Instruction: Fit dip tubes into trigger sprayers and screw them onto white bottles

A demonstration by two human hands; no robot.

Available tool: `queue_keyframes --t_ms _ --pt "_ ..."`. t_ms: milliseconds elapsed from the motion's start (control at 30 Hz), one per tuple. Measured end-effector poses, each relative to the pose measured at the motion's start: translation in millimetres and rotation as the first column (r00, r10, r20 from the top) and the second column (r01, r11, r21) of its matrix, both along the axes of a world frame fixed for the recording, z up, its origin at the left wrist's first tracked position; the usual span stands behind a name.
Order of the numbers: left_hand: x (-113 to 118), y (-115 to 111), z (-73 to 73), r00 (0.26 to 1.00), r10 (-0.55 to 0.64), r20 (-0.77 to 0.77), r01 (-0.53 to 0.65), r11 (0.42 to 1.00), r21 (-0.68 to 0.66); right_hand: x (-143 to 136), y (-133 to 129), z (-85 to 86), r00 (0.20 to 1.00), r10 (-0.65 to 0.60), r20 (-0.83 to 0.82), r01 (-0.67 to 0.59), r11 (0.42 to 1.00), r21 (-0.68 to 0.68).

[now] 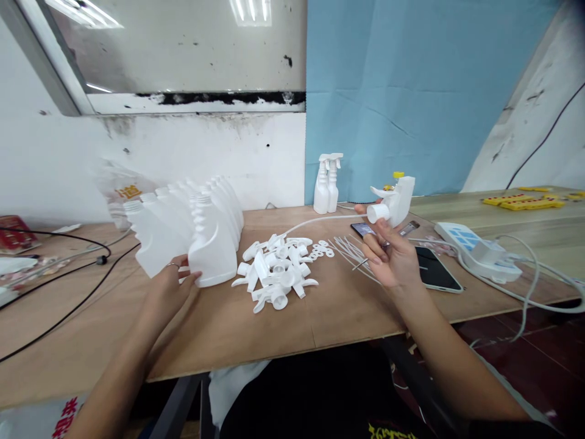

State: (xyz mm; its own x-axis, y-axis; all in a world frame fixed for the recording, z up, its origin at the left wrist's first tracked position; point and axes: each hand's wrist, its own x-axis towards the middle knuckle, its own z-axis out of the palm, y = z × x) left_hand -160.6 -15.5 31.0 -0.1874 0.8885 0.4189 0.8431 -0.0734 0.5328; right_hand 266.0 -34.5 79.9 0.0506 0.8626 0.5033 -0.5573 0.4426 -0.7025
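Note:
My right hand (388, 259) is raised over the table, its fingers closed round a white trigger spray head (397, 204) with a yellow nozzle. A thin white dip tube (322, 217) runs leftward from the spray head's collar. A short thin rod (360, 264) sticks out by the lower fingers of that hand. On the left, my left hand (176, 277) grips the lower edge of a white plastic bottle (212, 244), which stands upright and has no top on it. Between my hands lies a heap of white spray heads (278, 271).
More white bottles (158, 235) stand in rows at the left. Small white rings (322, 250) and loose tubes (350, 253) lie right of the heap. Two spray bottles (328, 186) with heads stand by the wall. A phone (439, 271) and power strip (479, 250) are at the right.

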Motion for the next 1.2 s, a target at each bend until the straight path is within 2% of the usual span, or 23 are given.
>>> queue_keyframes --t_ms 133,233,333,433,533,600,667,700,767,867,1200 --pt "-5 4 -4.2 0.994 0.03 -0.109 -0.041 0.994 -0.101 -2 0 -0.8 1.0 0.002 0.031 -0.001 1.0 -0.015" --pt "-8 6 -7.4 0.987 0.053 -0.154 -0.071 0.991 -0.114 -3 -1 -0.9 0.999 -0.001 0.049 0.002 1.0 -0.026" --pt "-9 6 -9.4 0.978 0.081 -0.193 -0.1 0.991 -0.092 -4 -1 -0.8 0.999 0.017 0.028 -0.016 0.999 -0.032" --pt "-3 1 -7.4 0.946 0.166 -0.278 -0.184 0.982 -0.041 -4 -1 -0.6 0.999 0.031 0.008 -0.03 0.999 -0.045" --pt "8 -9 -3.9 0.902 0.207 -0.378 -0.197 0.978 0.067 -4 -2 0.1 0.999 0.016 0.029 -0.014 0.998 -0.059" --pt "16 -15 -3.3 0.876 0.14 -0.462 -0.069 0.983 0.168 -4 -3 1.2 0.999 -0.001 0.053 0.004 0.998 -0.07" --pt "21 -20 -4.4 0.82 0.018 -0.572 0.126 0.969 0.212 -4 -3 2.4 0.998 -0.005 0.065 0.01 0.997 -0.081" --pt "23 -22 -5.2 0.781 -0.04 -0.624 0.206 0.959 0.197 -4 -4 3.0 0.998 -0.004 0.069 0.009 0.996 -0.085" --pt "26 -24 -6.7 0.707 -0.119 -0.697 0.287 0.949 0.129 -4 -4 3.7 0.997 -0.005 0.078 0.012 0.996 -0.089" --pt "26 -24 -7.7 0.666 -0.166 -0.728 0.289 0.956 0.046 -5 -4 3.9 0.996 -0.006 0.086 0.015 0.995 -0.098" --pt "22 -16 -9.3 0.696 -0.25 -0.673 0.215 0.967 -0.136 -3 0 -0.3 0.998 -0.012 0.064 0.018 0.995 -0.096"
